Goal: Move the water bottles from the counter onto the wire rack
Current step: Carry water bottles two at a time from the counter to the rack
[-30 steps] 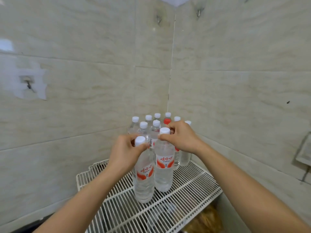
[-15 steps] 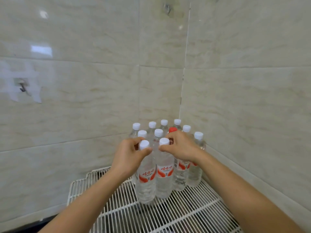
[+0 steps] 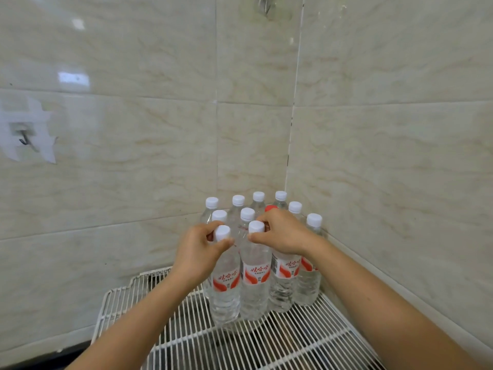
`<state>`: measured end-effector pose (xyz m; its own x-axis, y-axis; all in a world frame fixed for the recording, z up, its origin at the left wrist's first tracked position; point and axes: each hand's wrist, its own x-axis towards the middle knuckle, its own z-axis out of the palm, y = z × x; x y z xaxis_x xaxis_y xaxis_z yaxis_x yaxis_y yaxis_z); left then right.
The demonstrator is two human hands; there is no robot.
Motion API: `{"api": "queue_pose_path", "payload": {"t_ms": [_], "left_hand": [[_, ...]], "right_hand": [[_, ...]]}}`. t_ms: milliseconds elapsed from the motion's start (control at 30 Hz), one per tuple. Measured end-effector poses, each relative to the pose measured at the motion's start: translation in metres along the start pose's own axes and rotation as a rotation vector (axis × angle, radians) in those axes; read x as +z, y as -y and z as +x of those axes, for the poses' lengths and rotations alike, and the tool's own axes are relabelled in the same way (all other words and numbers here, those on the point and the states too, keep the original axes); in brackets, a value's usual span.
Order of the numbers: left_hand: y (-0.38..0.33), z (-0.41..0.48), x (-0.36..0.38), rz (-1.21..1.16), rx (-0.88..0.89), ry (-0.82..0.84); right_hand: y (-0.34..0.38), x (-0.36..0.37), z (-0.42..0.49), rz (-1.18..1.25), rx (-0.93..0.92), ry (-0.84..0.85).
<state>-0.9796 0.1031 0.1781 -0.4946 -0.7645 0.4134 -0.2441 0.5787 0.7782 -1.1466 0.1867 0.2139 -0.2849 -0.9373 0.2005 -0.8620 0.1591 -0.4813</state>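
Several clear water bottles with white caps and red-and-white labels stand upright on the white wire rack (image 3: 288, 340), packed into the tiled corner. My left hand (image 3: 196, 249) pinches the neck of the front left bottle (image 3: 225, 289) just under its cap. My right hand (image 3: 282, 232) pinches the neck of the front right bottle (image 3: 254, 284) beside it. Both bottles stand on the rack wires and touch each other. One red-capped bottle (image 3: 270, 208) shows behind my right hand, mostly hidden.
Beige tiled walls close in the rack at the back and right. A wall hook (image 3: 25, 137) on a white patch sits at the far left; another hook (image 3: 265, 6) is high in the corner. Bare rack wires lie in front and to the left.
The camera has come closer and tilted, so the bottles look larger and lower. Both hands keep their hold on the two front bottles, which have shifted slightly back toward the group.
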Motion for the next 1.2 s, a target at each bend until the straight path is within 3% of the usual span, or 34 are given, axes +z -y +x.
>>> {"api": "queue_pose_path", "payload": {"t_ms": [300,567,700,867,1033,1200], "left_hand": [[-0.001,-0.003,0.001,0.023,0.017,0.029],[-0.005,-0.013,0.005,0.040,-0.006,-0.048],[0.004,-0.035,-0.003,0.098,0.000,-0.092],[0.033,-0.074,-0.025,0.205,-0.021,-0.098],[0.077,-0.132,-0.079,0.272,-0.215,-0.099],[0.118,-0.200,-0.161,0.341,-0.375,-0.226]], "right_hand": [[-0.005,0.012,-0.005,-0.058,-0.008,-0.082],[-0.001,0.020,-0.021,-0.334,-0.109,-0.307],[0.008,0.036,-0.034,-0.221,-0.178,-0.430],[0.034,0.079,-0.045,-0.097,-0.304,-0.444],[0.085,0.141,-0.056,0.017,-0.362,-0.300],[0.166,0.215,-0.076,0.060,-0.432,-0.043]]}}
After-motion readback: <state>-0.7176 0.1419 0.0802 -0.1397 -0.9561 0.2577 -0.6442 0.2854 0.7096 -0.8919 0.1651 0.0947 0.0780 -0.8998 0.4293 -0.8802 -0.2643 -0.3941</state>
